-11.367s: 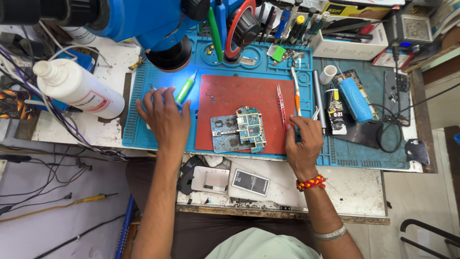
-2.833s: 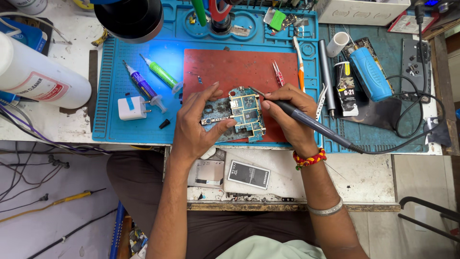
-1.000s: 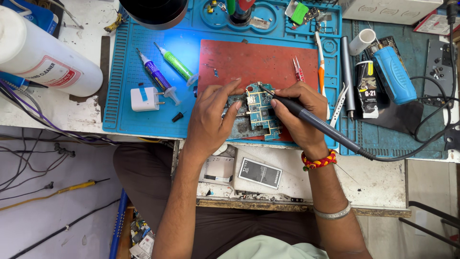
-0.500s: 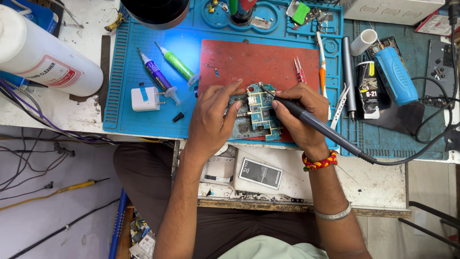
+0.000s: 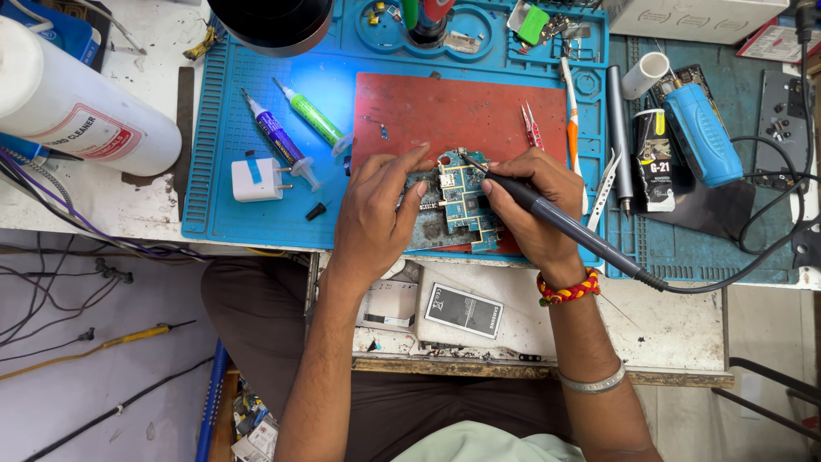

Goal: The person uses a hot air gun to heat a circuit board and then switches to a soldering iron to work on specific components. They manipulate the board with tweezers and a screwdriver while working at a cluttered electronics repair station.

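My left hand (image 5: 376, 214) rests on the left edge of a blue-green phone circuit board (image 5: 462, 201), steadying it on the red pad (image 5: 453, 107). My right hand (image 5: 534, 210) grips a dark corded soldering iron (image 5: 564, 224) like a pen. Its tip touches the board's top edge. Part of the board is hidden under both hands.
The blue work mat (image 5: 256, 205) holds two syringes (image 5: 299, 128), a white plug adapter (image 5: 255, 180), tweezers (image 5: 533, 128) and an orange tool (image 5: 571, 120). A white bottle (image 5: 85, 111) lies at left, a blue device (image 5: 701, 133) at right. A phone battery (image 5: 464, 310) lies on the near ledge.
From 11.4 s ago, my right hand took up the soldering iron and my left hand moved onto the board. Over the last second both hands barely move.
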